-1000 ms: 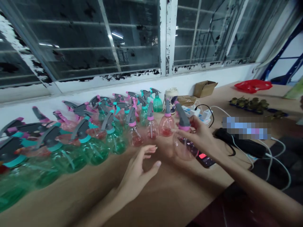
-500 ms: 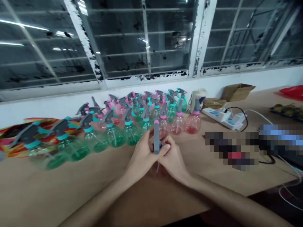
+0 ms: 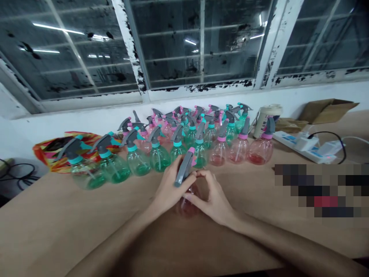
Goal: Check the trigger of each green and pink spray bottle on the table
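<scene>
- Filling the top, one window (image 3: pixel 173 42) in several barred panes runs above the wall.
- One brown table (image 3: pixel 49 227) carries the bottles.
- Nine bottles line the front: six green (image 3: pixel 159 159) with turquoise collars, then three pink (image 3: pixel 260 151) with pink collars. Each has a grey sprayer. Deeper colour shows low inside them, and pale tubes stand in several; whether the colour is liquid or tinted plastic I cannot tell. More green and pink bottles crowd behind, too overlapped to count.
- One red and yellow bag (image 3: pixel 53 159) lies behind the leftmost bottles, its contents too dark to make out.
- One cardboard box (image 3: pixel 325 111) stands at the back right; its inside cannot be made out.
- One white power strip (image 3: pixel 291 143) lies right of the pink bottles, with two white plugs (image 3: pixel 306 142) in it.
- One pale tub (image 3: pixel 265 117) stands behind the pink bottles, contents hidden.
- Two hands meet mid-table. The left hand (image 3: pixel 170 188) wraps its fingers round the neck of the spray bottle; the right hand (image 3: pixel 217 198) curls thumb and forefinger into a loose ring, thumb tip touching the bottle. Whether they pinch it I cannot tell.
- One pink spray bottle (image 3: pixel 187 207) sits between the hands, before the row, its contents mostly covered.
</scene>
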The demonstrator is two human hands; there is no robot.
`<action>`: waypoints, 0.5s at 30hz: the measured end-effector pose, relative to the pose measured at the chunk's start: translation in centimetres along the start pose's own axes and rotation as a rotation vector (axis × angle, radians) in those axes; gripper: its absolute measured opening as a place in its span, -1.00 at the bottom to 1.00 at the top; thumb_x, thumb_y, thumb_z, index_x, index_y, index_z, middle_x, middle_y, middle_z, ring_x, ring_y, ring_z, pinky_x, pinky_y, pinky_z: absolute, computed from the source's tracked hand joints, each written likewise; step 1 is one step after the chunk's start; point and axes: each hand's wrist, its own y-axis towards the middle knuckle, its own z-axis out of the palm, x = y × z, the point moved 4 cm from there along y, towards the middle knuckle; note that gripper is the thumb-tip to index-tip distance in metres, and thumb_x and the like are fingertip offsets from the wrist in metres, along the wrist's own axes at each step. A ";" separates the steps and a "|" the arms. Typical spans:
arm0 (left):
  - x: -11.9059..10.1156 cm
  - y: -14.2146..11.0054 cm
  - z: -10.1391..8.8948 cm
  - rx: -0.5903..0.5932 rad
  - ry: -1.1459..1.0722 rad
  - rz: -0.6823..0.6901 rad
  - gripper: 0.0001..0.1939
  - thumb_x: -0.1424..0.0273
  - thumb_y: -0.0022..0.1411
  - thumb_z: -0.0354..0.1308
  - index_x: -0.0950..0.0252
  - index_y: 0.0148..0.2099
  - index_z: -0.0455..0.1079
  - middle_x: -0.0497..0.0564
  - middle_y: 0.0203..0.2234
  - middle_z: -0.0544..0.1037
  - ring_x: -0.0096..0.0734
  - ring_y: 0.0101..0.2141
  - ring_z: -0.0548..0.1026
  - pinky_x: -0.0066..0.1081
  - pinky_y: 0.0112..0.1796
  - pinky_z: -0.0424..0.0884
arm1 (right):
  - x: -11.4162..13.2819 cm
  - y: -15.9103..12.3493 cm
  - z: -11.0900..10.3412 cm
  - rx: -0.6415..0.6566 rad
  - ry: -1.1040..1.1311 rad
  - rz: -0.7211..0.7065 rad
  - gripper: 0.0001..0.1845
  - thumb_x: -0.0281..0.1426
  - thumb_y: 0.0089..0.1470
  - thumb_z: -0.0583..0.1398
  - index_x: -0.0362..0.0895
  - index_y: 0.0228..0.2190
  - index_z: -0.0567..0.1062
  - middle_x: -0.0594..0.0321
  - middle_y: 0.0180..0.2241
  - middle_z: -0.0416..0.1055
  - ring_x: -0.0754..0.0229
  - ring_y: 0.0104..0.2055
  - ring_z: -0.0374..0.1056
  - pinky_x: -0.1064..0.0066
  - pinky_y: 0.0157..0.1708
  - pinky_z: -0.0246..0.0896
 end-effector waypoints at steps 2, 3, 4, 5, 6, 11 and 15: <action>0.5 -0.1 0.0 -0.026 -0.028 -0.004 -0.71 0.35 0.16 0.08 0.24 -0.04 0.26 -0.02 -0.35 0.47 -0.29 -0.33 0.47 -0.23 -0.25 0.43 | -0.9 -0.5 -0.8 0.089 -0.056 -0.015 -0.51 -0.20 -0.07 0.28 -0.01 -0.12 0.26 0.14 -0.09 0.36 -0.06 0.07 0.19 -0.04 0.02 0.10; 0.7 -0.1 0.1 -0.032 -0.044 0.002 -0.68 0.36 0.15 0.07 0.24 -0.02 0.26 -0.01 -0.32 0.48 -0.29 -0.31 0.47 -0.24 -0.23 0.42 | -1.5 -0.7 -1.4 0.121 -0.086 -0.023 -0.50 -0.19 -0.06 0.27 0.00 -0.10 0.26 0.14 -0.08 0.37 -0.07 0.10 0.18 -0.07 0.05 0.07; 0.9 -0.1 0.2 -0.037 -0.052 0.008 -0.67 0.37 0.15 0.06 0.23 0.00 0.26 -0.01 -0.29 0.48 -0.30 -0.29 0.47 -0.24 -0.21 0.42 | -2.2 -0.8 -2.1 0.157 -0.108 -0.030 -0.51 -0.19 -0.03 0.26 0.02 -0.08 0.26 0.15 -0.06 0.38 -0.05 0.08 0.21 -0.06 0.05 0.09; 1.1 -0.1 0.3 -0.043 -0.054 0.011 -0.66 0.39 0.13 0.05 0.23 0.00 0.26 -0.01 -0.28 0.48 -0.31 -0.28 0.47 -0.25 -0.20 0.41 | -3.0 -0.8 -2.7 0.189 -0.139 -0.038 -0.53 -0.19 0.00 0.24 0.02 -0.06 0.27 0.15 -0.05 0.39 -0.02 0.06 0.25 -0.04 0.04 0.12; 1.3 0.0 0.4 -0.051 -0.053 0.011 -0.65 0.40 0.12 0.05 0.23 -0.01 0.28 -0.02 -0.28 0.48 -0.33 -0.30 0.46 -0.27 -0.20 0.41 | -3.9 -0.7 -3.5 0.212 -0.190 -0.046 -0.56 -0.19 0.02 0.23 0.02 -0.06 0.30 0.15 -0.05 0.40 -0.01 0.05 0.27 -0.04 0.04 0.14; 1.8 0.6 0.8 -0.019 -0.090 -0.004 -0.70 0.43 0.09 0.02 0.18 -0.10 0.37 -0.07 -0.42 0.48 -0.38 -0.42 0.43 -0.31 -0.26 0.42 | -8.2 0.1 -6.1 0.336 -0.361 -0.088 -0.63 -0.18 0.06 0.19 0.07 -0.06 0.41 0.19 0.06 0.37 -0.01 0.12 0.25 -0.06 0.07 0.15; 1.3 1.1 0.8 0.026 -0.081 0.007 -0.67 0.43 0.06 0.00 0.13 -0.12 0.41 -0.08 -0.45 0.48 -0.38 -0.47 0.39 -0.34 -0.34 0.42 | -10.2 0.2 -6.3 0.433 -0.418 -0.110 -0.53 -0.19 0.13 0.13 0.07 0.08 0.31 0.19 0.17 0.24 0.03 0.20 0.15 -0.04 0.13 0.10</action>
